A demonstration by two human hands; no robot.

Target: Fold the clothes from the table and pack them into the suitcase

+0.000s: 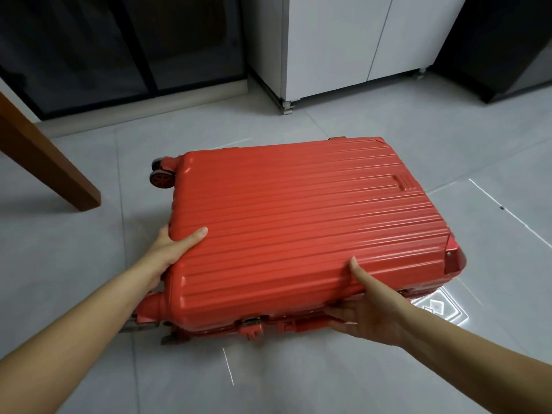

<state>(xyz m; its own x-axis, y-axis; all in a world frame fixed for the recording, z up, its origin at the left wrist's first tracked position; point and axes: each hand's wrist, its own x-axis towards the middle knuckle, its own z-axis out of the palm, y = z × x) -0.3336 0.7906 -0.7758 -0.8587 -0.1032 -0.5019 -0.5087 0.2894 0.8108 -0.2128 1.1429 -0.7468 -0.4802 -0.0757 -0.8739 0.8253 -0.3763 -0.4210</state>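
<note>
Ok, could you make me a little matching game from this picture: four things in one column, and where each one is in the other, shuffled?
1 left hand
2 right hand
3 table leg
4 cabinet

a white, at the back
b grips the near left corner of the suitcase
c brown, far left
d holds the suitcase along its near edge, further right

Pairs: 1-b, 2-d, 3-c, 4-a

We see a red ribbed suitcase [298, 222] mid-frame, pale grey floor tiles [388, 369], a white cabinet [337, 43] upper right, a brown table leg [44, 156] at left.
</note>
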